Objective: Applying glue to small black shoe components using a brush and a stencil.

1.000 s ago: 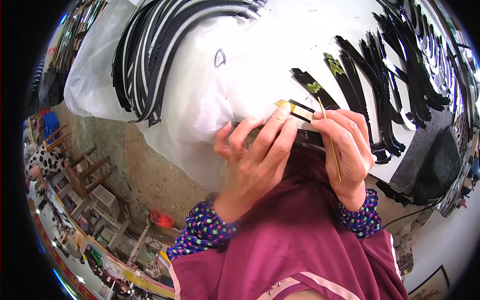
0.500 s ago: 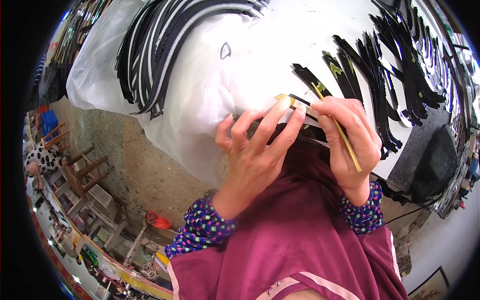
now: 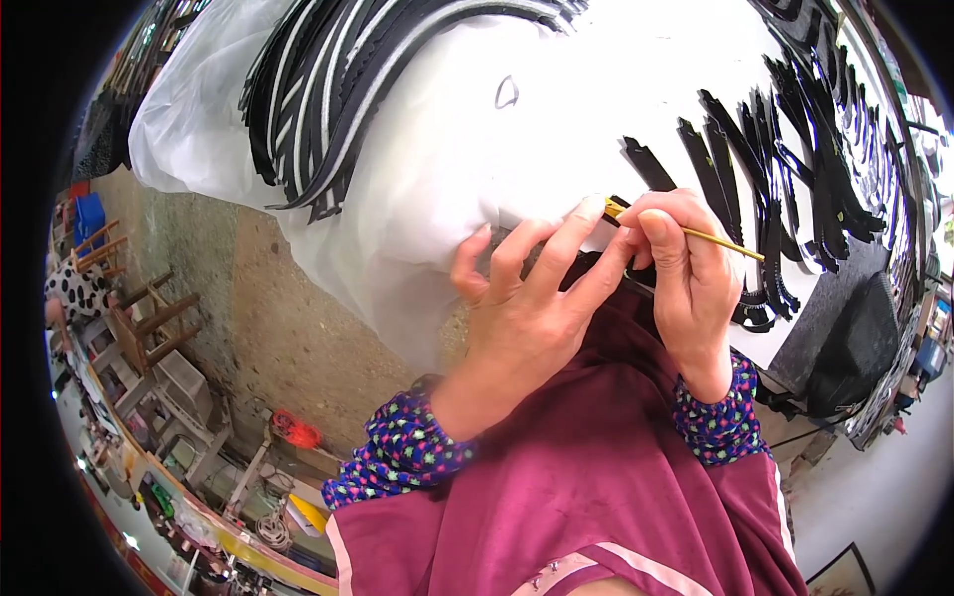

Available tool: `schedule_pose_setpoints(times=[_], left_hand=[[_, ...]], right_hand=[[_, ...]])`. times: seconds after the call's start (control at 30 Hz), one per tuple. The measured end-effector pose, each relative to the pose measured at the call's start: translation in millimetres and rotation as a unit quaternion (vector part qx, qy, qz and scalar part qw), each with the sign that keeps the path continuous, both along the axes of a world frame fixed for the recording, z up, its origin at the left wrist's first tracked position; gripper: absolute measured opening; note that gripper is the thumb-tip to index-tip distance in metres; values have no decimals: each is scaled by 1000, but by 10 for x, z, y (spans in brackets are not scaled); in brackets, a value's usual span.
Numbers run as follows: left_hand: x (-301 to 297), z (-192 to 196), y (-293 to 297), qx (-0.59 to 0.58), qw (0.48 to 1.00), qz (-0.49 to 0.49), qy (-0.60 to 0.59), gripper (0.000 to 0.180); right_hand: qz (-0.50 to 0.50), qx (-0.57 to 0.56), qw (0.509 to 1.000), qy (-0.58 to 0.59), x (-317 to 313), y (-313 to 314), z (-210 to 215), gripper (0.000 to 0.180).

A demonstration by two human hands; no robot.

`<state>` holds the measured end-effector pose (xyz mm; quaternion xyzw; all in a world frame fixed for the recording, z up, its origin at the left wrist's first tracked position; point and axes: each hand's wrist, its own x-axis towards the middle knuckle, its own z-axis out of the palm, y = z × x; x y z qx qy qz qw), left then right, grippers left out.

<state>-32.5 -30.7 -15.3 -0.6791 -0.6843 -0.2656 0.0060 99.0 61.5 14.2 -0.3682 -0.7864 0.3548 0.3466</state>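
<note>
My left hand [image 3: 522, 313] is curled around a small black strip [image 3: 594, 270], mostly hidden under its fingers. Beside it, my right hand [image 3: 686, 283] pinches a thin yellowish stick [image 3: 720, 239] between thumb and forefinger. The stick's tip meets the strip at my left fingertips and its free end points right. Both hands work over my dark red clothing [image 3: 596, 477], in front of a white plastic sheet [image 3: 447, 169].
A bundle of long curved black strips [image 3: 328, 89] lies at the sheet's upper left. Several short black strips [image 3: 765, 189] are laid in rows to the right. A black bag [image 3: 855, 343] sits far right. Wooden stools [image 3: 149, 333] and a blue crate [image 3: 87, 217] stand on the concrete floor at left.
The stick has swung from pointing down to pointing out to the right. My hands have closed tighter together, so the strip's yellow-smeared end is now mostly covered.
</note>
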Motion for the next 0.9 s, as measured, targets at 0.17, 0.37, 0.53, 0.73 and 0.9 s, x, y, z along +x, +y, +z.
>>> schedule_pose_setpoints(times=[0.17,0.37,0.53,0.73,0.9], left_hand=[[1,11,3,-3,1000,-2,-7,38],[33,-49,-11,13,999,15,-29,37],[49,-41,0,11,999,11,-34,38],[44,-67,4,25,1000,11,-16,40],[11,-6,28,23,999,4,-36,38]], right_hand=[[-30,6,1000,7,0,-33,-52,17],[23,-3,1000,9,22,5,-37,16],[-15,12,999,25,28,-21,-83,8],[-32,33,999,4,105,-12,19,9],[-23,167,981,-95,181,-65,-45,27]])
